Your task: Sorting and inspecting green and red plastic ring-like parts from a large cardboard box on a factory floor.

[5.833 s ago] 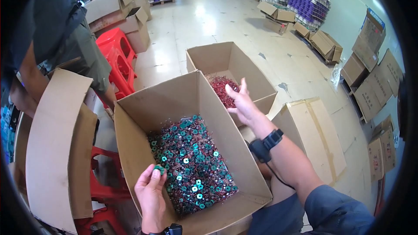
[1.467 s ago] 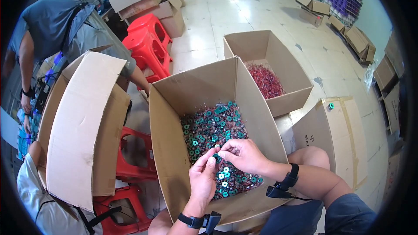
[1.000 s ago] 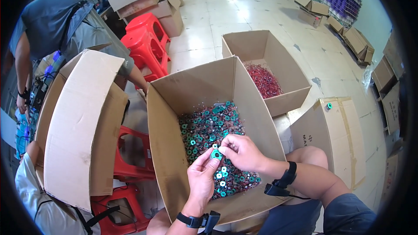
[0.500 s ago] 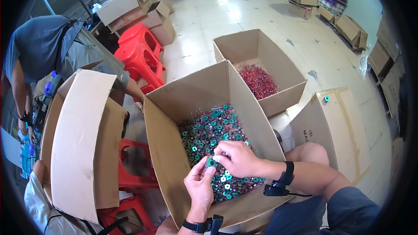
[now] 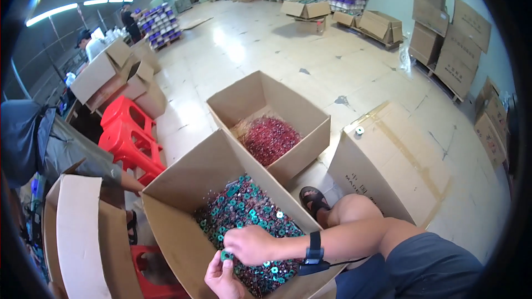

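Observation:
A large open cardboard box in front of me holds a heap of small green and dark ring-shaped parts. My right hand, with a black band on its wrist, rests knuckles up on the heap near the box's front. My left hand comes up from below, palm up, right under it. Both hands' fingertips meet on one green ring. Behind this box, a smaller open box contains red ring parts.
A closed taped carton at my right knee carries one small ring on top. Red plastic stools and a person in a dark shirt are on the left, beside another open carton. More cartons and purple stacks line the far floor.
The view has tilted up toward the hall. My two hands stay together over the green parts and have shifted toward the near edge of the box.

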The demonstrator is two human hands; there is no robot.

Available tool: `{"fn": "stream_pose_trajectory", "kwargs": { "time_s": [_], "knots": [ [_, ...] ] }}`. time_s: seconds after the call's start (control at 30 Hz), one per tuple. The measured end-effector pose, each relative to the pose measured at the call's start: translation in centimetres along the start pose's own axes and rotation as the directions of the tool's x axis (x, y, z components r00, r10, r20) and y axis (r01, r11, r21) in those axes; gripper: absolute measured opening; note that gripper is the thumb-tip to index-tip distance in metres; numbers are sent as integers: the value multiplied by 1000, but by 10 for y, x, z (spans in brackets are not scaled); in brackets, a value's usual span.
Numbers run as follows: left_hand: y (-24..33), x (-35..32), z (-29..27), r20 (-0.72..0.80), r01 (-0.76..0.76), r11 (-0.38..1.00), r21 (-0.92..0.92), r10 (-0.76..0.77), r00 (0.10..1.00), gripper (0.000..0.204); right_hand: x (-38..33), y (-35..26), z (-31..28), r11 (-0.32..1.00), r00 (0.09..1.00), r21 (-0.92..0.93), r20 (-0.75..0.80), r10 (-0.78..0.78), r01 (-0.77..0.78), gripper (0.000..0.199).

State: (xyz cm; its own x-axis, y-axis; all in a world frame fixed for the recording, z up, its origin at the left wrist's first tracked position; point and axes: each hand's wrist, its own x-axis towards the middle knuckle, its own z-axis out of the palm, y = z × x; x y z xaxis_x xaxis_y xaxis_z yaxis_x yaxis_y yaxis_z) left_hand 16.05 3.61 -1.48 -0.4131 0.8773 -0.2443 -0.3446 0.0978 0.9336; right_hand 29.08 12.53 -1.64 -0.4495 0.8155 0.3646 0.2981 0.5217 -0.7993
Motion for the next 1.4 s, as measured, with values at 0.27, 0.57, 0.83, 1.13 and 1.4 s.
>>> {"fn": "stream_pose_trajectory", "kwargs": {
  "time_s": [0.27,0.57,0.83,1.13,1.4],
  "knots": [
    [11,-4,16,28,-30,998,56,29,999,33,3,10,-14,798,887,404,318,335,-447,19],
    [8,4,8,47,-34,993,110,29,998,35,5,-2,-17,799,875,383,339,345,-464,18],
    [-2,3,3,63,-57,998,-5,57,996,36,-2,-5,-13,925,926,130,177,334,-358,17],
    [-9,9,1,17,-47,996,75,46,999,35,3,-6,-9,977,986,-138,32,-162,165,17],
    [0,11,-1,94,-56,998,22,54,994,38,4,-5,-8,996,993,47,94,73,-77,12]
  ]
}}
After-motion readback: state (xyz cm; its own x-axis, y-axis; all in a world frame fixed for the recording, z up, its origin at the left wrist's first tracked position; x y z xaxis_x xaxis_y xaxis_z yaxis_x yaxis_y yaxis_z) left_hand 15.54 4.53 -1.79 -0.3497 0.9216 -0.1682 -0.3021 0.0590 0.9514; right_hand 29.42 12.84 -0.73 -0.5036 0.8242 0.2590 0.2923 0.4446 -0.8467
